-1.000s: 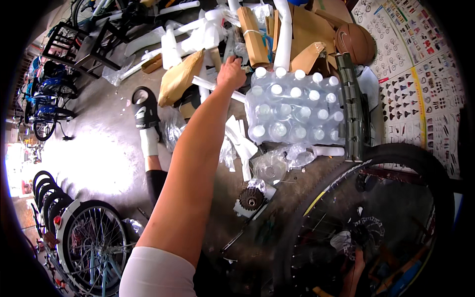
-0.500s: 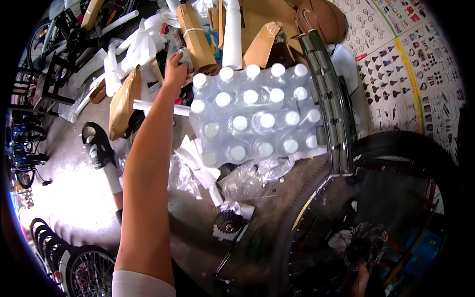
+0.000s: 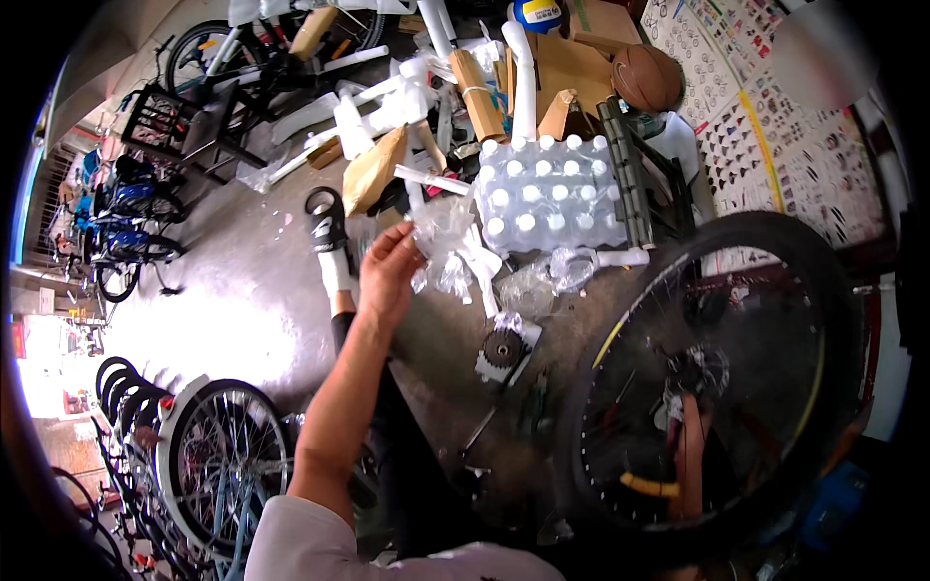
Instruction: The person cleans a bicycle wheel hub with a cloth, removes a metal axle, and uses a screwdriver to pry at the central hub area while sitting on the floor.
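My left hand (image 3: 392, 266) is closed, pinching a crumpled clear plastic bag (image 3: 441, 229) above the floor left of the bottle pack (image 3: 548, 198). My right hand (image 3: 690, 416) is closed at the hub of a large black bicycle wheel (image 3: 802, 378), partly hidden by spokes and the brake rotor (image 3: 715, 366). A cassette sprocket (image 3: 504, 344) lies on a white piece between my hands, with tools (image 3: 477, 431) below it. My outstretched leg (image 3: 336, 281) in a black shoe is to the left.
Cardboard (image 3: 572, 68), white foam tubes (image 3: 354, 126), a basketball (image 3: 647, 77) and a volleyball (image 3: 536, 15) lie ahead. Dark chairs (image 3: 179, 131) and bicycles (image 3: 126, 232) line the left; a white-fendered wheel (image 3: 223, 465) is nearer. A printed board (image 3: 775, 145) stands at right.
My left hand has drawn back toward me from the clutter beyond the bottle pack and now holds the plastic bag. My right hand stays at the wheel's hub.
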The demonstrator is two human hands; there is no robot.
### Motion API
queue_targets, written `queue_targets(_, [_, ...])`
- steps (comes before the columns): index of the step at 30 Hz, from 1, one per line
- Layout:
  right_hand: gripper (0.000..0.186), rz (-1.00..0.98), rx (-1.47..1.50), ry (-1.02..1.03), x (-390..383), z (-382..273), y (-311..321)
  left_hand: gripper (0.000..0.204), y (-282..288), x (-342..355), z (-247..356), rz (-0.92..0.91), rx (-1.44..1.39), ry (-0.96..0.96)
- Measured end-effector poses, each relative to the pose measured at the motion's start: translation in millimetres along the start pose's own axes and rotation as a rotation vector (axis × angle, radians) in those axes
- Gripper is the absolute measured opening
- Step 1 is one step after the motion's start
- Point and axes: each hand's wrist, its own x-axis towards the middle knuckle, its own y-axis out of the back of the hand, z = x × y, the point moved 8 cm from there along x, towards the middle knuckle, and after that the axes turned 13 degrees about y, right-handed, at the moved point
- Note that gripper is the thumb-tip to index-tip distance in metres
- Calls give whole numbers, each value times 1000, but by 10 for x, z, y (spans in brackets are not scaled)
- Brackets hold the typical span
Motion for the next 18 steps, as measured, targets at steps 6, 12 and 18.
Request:
queue_targets(6, [29,-53,70,-27,18,294,-165,24,-315,-1428,-596,135,1,0])
queue_targets(12, [29,3,-45,186,-250,95,-305,32,-619,-2306,-972,233,248,-76])
queue_targets(18, [74,83,-241,456,211,892,-40,32,-1371,-2458,-1487,128,472,-132])
